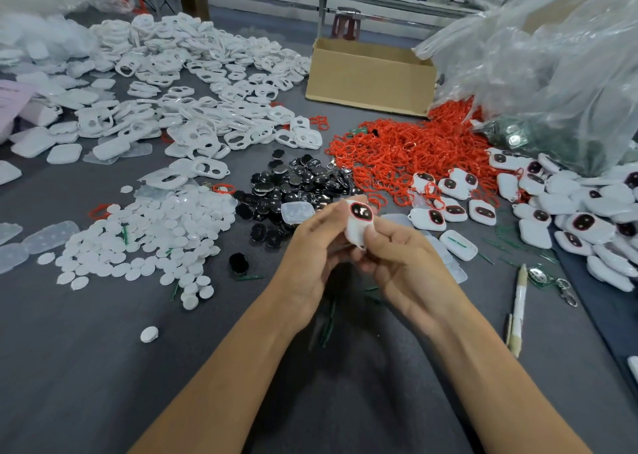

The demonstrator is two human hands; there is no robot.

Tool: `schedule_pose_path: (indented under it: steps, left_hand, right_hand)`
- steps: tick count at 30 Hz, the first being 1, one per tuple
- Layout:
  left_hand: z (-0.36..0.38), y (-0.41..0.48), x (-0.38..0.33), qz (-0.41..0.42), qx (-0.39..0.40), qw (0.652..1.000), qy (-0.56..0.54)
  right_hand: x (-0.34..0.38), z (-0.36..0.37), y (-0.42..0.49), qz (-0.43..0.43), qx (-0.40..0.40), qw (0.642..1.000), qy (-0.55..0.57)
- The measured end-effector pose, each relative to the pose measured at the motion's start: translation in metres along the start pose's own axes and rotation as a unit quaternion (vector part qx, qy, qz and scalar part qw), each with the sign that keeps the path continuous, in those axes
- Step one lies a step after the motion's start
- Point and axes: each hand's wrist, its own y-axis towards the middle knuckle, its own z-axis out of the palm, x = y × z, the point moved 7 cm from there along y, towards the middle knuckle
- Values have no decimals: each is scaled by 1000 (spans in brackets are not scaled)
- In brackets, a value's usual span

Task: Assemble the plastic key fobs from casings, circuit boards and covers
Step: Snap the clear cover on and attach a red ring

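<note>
Seemingly near completion, a white key fob [360, 224] is held above the grey table [103, 367], the left hand [310, 246] and right hand [404, 263] both gripping it, thumbs pressing as if to snap it shut; casings [207, 108], red rings [390, 150] and black inserts [297, 184] are heaped within reach, finished fobs [569, 219] piled rightward

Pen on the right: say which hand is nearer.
Right. The right hand is left of the pen, not touching; the left hand lies farther left. Both grip the key fob.

Lower end of key fob [360, 216] hidden behind right hand [405, 267] thumb
</note>
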Motion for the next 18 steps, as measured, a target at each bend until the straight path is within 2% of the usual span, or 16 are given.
schedule_pose_path:
  steps: [2, 4, 6, 8, 11, 13, 16, 18]
  left_hand:
    - [3, 0, 0, -19, 33, 998, -44]
    - [2, 2, 0, -19, 40, 996, -74]
    - [-3, 3, -1, -11, 14, 996, -92]
    - [-15, 6, -1, 9, -47, 995, -85]
    - [-26, 4, -3, 63, -122, 990, -15]
    - [-26, 0, -7, 109, -143, 982, 58]
    - [-19, -4, -13, 149, -145, 959, 190]
    - [-12, -6, -14, 160, -130, 945, 253]
  right_hand:
    - [-2, 2, -2, 26, 16, 999, 28]
    - [-2, 2, -3, 31, -4, 999, -14]
    - [2, -4, -4, -5, -65, 987, -147]
    - [13, -8, -6, -77, -126, 949, -280]
    - [24, -6, -9, -156, -143, 909, -359]
    - [29, -9, -12, -181, -167, 897, -367]
    - [35, -14, -17, -208, -215, 880, -370]
    - [38, -17, -20, -224, -245, 854, -401]
